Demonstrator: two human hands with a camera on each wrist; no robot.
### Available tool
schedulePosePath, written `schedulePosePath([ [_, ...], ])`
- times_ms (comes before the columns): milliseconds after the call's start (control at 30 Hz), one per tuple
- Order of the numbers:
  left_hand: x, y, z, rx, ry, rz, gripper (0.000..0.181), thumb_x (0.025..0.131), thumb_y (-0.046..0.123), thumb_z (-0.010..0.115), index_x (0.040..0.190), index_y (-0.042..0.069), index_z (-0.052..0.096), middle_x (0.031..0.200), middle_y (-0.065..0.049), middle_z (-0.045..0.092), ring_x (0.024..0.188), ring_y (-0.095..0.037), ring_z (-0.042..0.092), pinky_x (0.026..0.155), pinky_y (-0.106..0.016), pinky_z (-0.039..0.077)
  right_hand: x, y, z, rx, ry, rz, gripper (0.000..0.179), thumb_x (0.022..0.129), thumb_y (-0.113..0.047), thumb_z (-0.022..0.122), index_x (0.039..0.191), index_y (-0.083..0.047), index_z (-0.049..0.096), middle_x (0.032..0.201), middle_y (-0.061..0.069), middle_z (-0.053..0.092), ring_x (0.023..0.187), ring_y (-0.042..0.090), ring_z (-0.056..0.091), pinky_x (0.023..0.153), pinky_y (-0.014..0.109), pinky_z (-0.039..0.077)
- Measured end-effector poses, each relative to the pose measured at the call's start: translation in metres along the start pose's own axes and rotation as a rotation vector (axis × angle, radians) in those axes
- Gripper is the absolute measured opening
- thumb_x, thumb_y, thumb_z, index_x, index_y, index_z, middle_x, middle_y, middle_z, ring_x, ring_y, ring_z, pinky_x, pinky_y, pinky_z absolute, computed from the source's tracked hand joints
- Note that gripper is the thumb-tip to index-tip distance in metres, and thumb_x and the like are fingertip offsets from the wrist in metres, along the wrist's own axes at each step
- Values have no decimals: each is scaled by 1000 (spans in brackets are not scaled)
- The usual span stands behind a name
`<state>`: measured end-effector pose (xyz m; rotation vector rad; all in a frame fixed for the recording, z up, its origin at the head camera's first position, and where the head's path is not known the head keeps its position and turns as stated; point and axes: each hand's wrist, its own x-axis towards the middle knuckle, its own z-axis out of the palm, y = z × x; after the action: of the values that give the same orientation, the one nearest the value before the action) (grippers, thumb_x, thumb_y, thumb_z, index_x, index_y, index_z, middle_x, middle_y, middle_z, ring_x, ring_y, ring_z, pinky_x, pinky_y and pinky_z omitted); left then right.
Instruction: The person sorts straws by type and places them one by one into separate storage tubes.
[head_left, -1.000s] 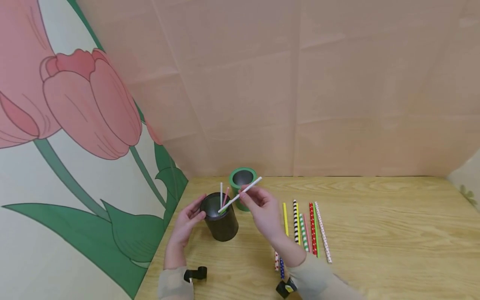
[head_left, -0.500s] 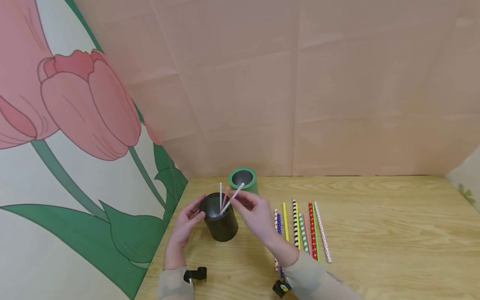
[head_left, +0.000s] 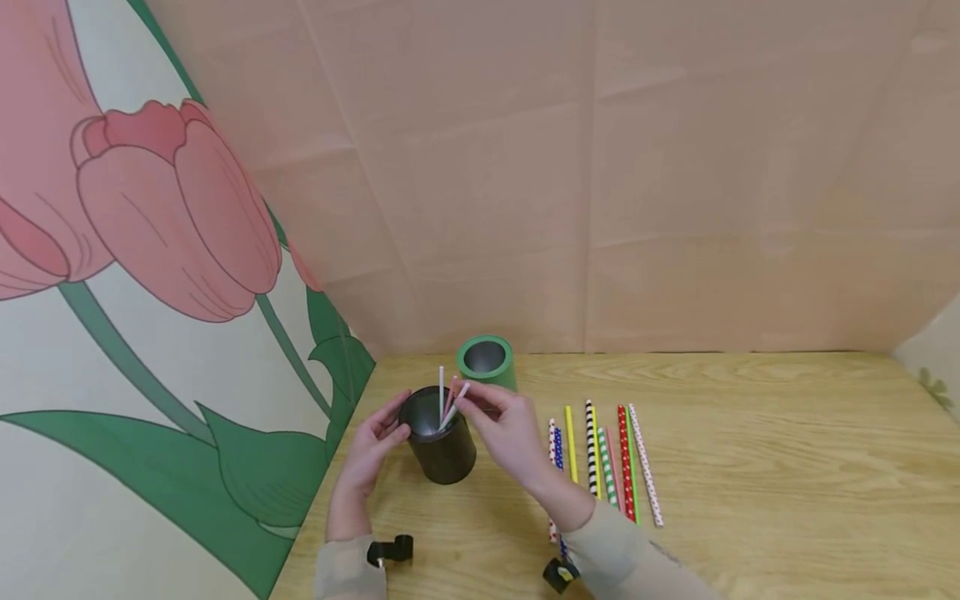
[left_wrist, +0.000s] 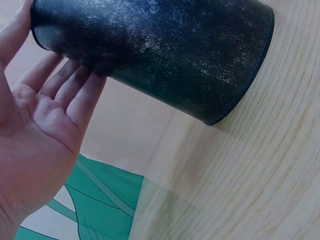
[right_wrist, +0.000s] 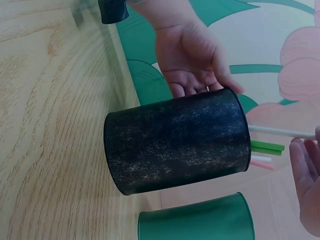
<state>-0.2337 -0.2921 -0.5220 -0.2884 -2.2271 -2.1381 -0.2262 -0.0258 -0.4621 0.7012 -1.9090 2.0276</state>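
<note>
By the right hand (head_left: 510, 433), the white straw (right_wrist: 277, 131) is pinched near its upper end, its lower part set inside the black cup (head_left: 444, 454); by the left hand (head_left: 366, 454), the cup's left side is gripped between thumb and fingers. The straw is judged light, fairly stiff but crushable — best held gently near the top. Its long axis is slanted, upper end tilted toward the green cup (head_left: 507, 377) behind the black cup. Patterned straws (head_left: 625, 458) are laid on the worktop (head_left: 765, 467) — right of the black cup.
</note>
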Motion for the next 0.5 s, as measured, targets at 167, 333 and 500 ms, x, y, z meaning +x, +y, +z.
schedulePosePath([
  [167, 1, 0, 1, -20, -10, 3, 60, 103, -2, 66, 160, -3, 46, 163, -23, 44, 134, -4, 58, 104, -23, 50, -1, -2, -2, 22, 2, 18, 30, 97, -8, 80, 124, 4, 77, 121, 17, 78, 103, 22, 77, 88, 29, 61],
  [333, 0, 1, 1, -31, -10, 4, 61, 102, -3, 66, 159, -3, 46, 163, -23, 45, 133, -3, 58, 103, -23, 51, -1, -2, -5, -3, 6, 22, 30, 97, -13, 81, 124, 0, 78, 120, 12, 79, 103, 18, 77, 88, 28, 61],
  [500, 0, 1, 0, -26, -13, 2, 61, 102, -2, 67, 160, -3, 46, 163, -24, 44, 133, -3, 58, 103, -23, 51, -1, -3, -7, -32, 11, 23, 29, 97, -14, 82, 124, -3, 79, 119, 10, 79, 101, 18, 77, 86, 28, 61],
])
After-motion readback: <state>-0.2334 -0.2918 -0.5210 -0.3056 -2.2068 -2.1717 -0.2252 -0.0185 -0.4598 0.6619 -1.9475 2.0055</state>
